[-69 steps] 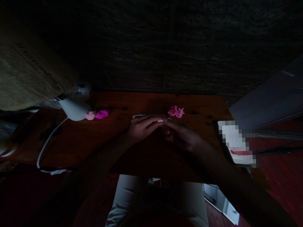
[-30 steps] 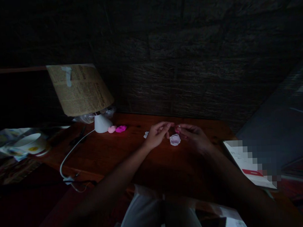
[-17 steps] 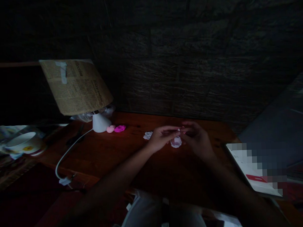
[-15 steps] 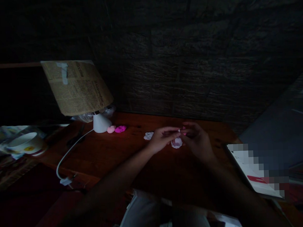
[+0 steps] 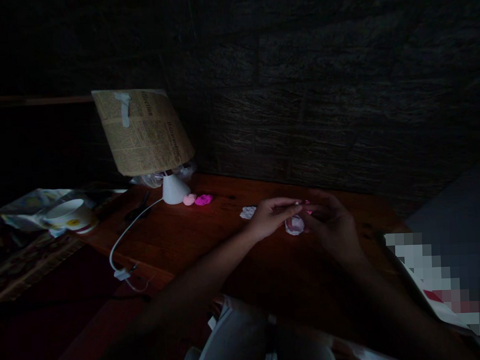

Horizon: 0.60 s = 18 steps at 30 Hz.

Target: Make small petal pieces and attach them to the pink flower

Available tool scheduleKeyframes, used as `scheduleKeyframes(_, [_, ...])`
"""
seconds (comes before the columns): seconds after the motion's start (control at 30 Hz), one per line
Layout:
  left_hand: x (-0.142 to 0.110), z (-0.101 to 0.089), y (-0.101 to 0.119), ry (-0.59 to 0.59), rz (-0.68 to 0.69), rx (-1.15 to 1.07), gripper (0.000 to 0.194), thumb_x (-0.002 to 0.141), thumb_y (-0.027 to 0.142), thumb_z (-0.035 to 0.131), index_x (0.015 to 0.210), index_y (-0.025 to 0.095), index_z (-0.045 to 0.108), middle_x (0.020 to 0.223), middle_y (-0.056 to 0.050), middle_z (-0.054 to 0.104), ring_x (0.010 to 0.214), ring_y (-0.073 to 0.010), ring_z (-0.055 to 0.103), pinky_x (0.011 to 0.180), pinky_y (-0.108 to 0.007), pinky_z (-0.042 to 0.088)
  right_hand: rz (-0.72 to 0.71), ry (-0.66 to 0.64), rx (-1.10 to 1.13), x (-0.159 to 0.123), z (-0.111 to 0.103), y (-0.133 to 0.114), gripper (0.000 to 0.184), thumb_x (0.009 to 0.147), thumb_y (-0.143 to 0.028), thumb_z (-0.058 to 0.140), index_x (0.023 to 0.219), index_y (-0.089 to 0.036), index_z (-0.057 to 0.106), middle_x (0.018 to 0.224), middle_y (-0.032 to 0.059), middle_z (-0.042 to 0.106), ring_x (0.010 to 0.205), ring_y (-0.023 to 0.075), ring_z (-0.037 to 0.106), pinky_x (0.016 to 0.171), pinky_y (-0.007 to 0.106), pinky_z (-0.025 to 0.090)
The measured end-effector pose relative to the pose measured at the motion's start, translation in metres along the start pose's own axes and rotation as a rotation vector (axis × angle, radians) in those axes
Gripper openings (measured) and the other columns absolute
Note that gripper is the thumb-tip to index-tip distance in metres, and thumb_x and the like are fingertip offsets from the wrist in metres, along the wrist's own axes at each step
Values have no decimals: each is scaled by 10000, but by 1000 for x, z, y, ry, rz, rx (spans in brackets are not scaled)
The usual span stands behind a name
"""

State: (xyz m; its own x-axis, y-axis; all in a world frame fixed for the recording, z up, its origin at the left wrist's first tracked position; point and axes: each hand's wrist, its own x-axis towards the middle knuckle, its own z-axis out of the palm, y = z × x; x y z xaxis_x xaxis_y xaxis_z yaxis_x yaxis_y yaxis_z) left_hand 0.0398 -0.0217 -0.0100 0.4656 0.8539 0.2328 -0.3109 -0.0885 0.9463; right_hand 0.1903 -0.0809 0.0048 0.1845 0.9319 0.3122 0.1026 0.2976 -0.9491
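While the bench point(image 5: 167, 244) is only dimly lit, both hands are seen raised over it, well to the right of the lamp point(image 5: 144, 136). By the fingers of the right hand point(image 5: 336, 226), the one farther from the lamp, a small pink piece point(image 5: 308, 204) seems to be held, partly hidden. The left hand point(image 5: 271, 219), nearer the lamp, is brought up against the right with thumb and forefinger drawn together at the tips; whether anything is gripped there cannot be told, since a white speck point(image 5: 297, 203) at the tips is too small to be made out. Just below the meeting fingers, to the right of the lamp, a pale cup-shaped piece point(image 5: 294, 225) is partly covered; whether it is touched cannot be told. Between the lamp and the left hand, a white lump point(image 5: 247, 213) is laid on the bench. Close by the lamp's base, on its right, a light pink lump point(image 5: 189, 199) and a bright pink lump point(image 5: 204, 200) are set side by side. The pink piece is judged to be light, soft and easily dented, so it would best be pinched lightly at its edges; the pale cup-shaped piece, judged fragile, would best be supported from beneath rather than squeezed at its rim
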Motion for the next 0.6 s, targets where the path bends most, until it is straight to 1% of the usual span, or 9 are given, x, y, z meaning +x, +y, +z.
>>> scheduleKeyframes(0.1, [-1, -1, 2, -10, -16, 0, 546, 698, 550, 824, 1053, 137, 784, 752, -45, 725, 551, -81, 547, 538, -224, 391, 17, -7, -3, 0, 1, 0, 692, 652, -526, 884, 1214, -232, 607, 905, 87, 794, 599, 212, 701, 485, 320, 581])
scheduleKeyframes(0.17, [1, -2, 3, -28, -35, -17, 544, 724, 560, 801, 1063, 136, 778, 753, -47, 724, 525, -67, 523, 504, -212, 351, 31, -14, 6, 1, 0, 1, 685, 658, -528, 881, 1211, -234, 605, 926, 86, 792, 564, 194, 683, 483, 320, 577])
scheduleKeyframes(0.23, [3, -4, 3, -13, -39, -46, 522, 727, 554, 801, 1038, 136, 775, 850, -80, 755, 516, -50, 497, 483, -206, 318, 32, 0, 2, 2, -1, 2, 655, 679, -543, 862, 1196, -228, 611, 900, 76, 785, 556, 186, 675, 503, 324, 578])
scheduleKeyframes(0.3, [7, -7, 2, 30, -47, -93, 505, 710, 541, 819, 1003, 133, 767, 975, -123, 773, 512, -35, 470, 478, -206, 306, 16, 41, -32, 3, -3, 1, 599, 709, -558, 836, 1156, -215, 632, 840, 65, 774, 576, 189, 674, 529, 327, 579])
scheduleKeyframes(0.4, [11, -11, -1, 65, -75, -141, 465, 716, 503, 830, 988, 135, 752, 1046, -145, 774, 520, -24, 456, 501, -208, 326, 5, 87, -91, 5, -6, -2, 508, 748, -567, 799, 1079, -202, 673, 776, 63, 758, 593, 196, 668, 524, 321, 563])
scheduleKeyframes(0.5, [11, -14, -3, 42, -83, -156, 420, 754, 456, 815, 1026, 144, 743, 1076, -139, 772, 544, -25, 479, 534, -211, 352, -22, 102, -142, 5, -8, -3, 448, 788, -565, 762, 1036, -197, 701, 749, 62, 746, 615, 206, 677, 524, 317, 548])
scheduleKeyframes(0.6, [9, -15, -1, -20, -100, -213, 417, 772, 409, 812, 1095, 159, 731, 1175, -148, 750, 588, -33, 516, 579, -215, 395, -71, 97, -197, 5, -9, -1, 397, 825, -545, 728, 1005, -191, 720, 731, 56, 738, 626, 201, 680, 580, 326, 549])
